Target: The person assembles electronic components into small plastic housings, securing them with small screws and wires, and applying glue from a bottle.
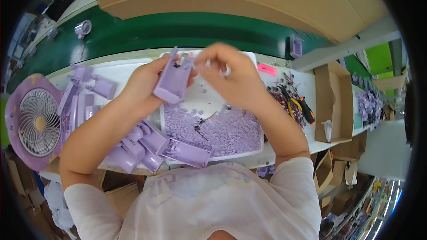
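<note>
Lilac housing (171, 83), inner parts (177, 65) indistinct

arms (104, 118) reach forward, hands (235, 75) near each other, right fingers (219, 51) curled.

From the wearer's head, the left of two paired fisheye cameras looks steeply down past a white shirt (222, 200), with the left hand (149, 80) and right hand (233, 75) close up near center, the worktable (305, 84) beneath and a green belt (187, 29) farther off.

A lilac plastic housing (171, 85) — hollow, perhaps with wiring inside — tilts in the left hand (146, 79).
</note>
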Available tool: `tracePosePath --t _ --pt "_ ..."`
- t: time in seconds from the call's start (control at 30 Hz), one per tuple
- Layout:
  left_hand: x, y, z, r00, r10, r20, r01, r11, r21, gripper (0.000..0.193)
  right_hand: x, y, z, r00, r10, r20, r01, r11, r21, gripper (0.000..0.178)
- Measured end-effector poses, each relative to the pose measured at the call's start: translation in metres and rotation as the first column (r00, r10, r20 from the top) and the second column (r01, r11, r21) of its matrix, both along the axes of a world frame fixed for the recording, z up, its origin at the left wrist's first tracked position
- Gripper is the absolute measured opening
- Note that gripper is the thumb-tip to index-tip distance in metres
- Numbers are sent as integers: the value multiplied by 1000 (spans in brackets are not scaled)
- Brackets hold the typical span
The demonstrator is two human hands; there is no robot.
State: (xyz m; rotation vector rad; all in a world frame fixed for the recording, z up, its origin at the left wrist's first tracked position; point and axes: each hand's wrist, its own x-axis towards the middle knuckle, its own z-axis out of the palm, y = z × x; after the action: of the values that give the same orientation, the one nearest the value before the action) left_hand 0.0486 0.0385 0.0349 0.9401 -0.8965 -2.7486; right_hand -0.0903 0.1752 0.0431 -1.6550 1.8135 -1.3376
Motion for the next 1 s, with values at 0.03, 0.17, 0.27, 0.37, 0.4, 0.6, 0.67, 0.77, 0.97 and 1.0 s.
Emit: tracePosePath --t 0.03,0.17,0.27,0.37,0.4,0.6,0.67,0.77,0.97,1.0 --pt "-1 -1 -6 1000 17 -14 -17 1000 4 32 9 3 2 993 116 -15 -115 992 54 22" --pt "-11 8 -8 1000 -7 4 7 1000 -8 34 31 1 -12 944 145 -295 -182 978 -101 25" --pt "5 -13 -2 994 -77 80 98 946 -309 34 15 -11 -14 980 106 -166 -110 994 -15 17" --pt "37 -59 2 939 -170 299 342 564 -752 33 -39 -30 -34 940 -36 -340 60 996 60 15" --pt "52 -77 4 911 -126 394 413 271 -869 32 -58 -35 -42 921 -109 -374 136 990 45 16" --pt "130 -133 32 604 270 750 717 -595 -363 54 -138 -31 -80 807 -277 -522 412 897 160 18" --pt "139 -138 28 575 267 773 745 -561 -360 59 -142 -29 -83 783 -270 -560 441 876 194 17" --pt "136 -140 23 582 243 776 735 -567 -373 66 -125 -24 -78 702 -368 -610 519 851 85 21" --pt "126 -148 -2 598 260 758 663 -692 -285 61 -85 -19 -48 823 -220 -524 390 890 237 28" --pt "124 -153 -6 567 265 780 672 -697 -251 58 -76 -13 -45 832 -194 -520 342 917 206 28"
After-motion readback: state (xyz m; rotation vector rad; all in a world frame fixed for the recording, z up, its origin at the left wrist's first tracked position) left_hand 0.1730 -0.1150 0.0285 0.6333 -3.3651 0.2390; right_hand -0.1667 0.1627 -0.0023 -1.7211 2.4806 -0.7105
